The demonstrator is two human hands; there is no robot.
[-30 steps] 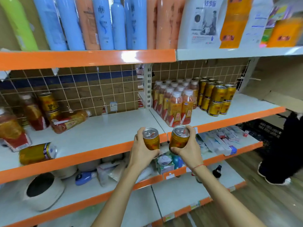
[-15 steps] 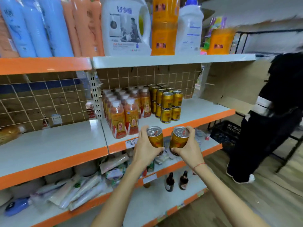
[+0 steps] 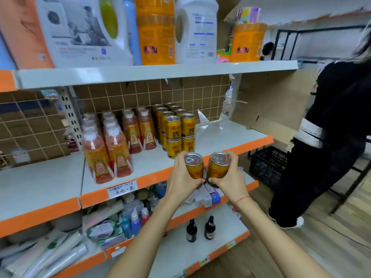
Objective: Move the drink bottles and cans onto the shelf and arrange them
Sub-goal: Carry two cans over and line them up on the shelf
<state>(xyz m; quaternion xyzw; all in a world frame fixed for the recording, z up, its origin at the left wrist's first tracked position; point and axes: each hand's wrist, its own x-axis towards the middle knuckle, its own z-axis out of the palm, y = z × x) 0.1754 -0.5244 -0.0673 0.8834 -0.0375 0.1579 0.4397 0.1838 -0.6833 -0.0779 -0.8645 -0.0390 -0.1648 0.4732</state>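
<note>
My left hand (image 3: 180,177) grips a gold can (image 3: 194,166) and my right hand (image 3: 230,177) grips a second gold can (image 3: 218,167). Both cans are upright, side by side, in front of the orange edge of the middle shelf (image 3: 230,137). On that shelf, just behind my hands, stands a block of gold cans (image 3: 178,133) stacked two high. To their left stand rows of orange drink bottles (image 3: 116,145) with white caps.
A person in black (image 3: 331,141) stands close on the right, beside a black crate (image 3: 267,165) on the floor. Detergent jugs (image 3: 194,31) fill the top shelf. Lower shelves hold small packets, two dark bottles (image 3: 200,229) and rolls. Bare shelf surface lies right of the can stack.
The view has swung right and closer to the shelf. My hands with the two cans now sit right in front of the stacked cans. The person in black is nearer.
</note>
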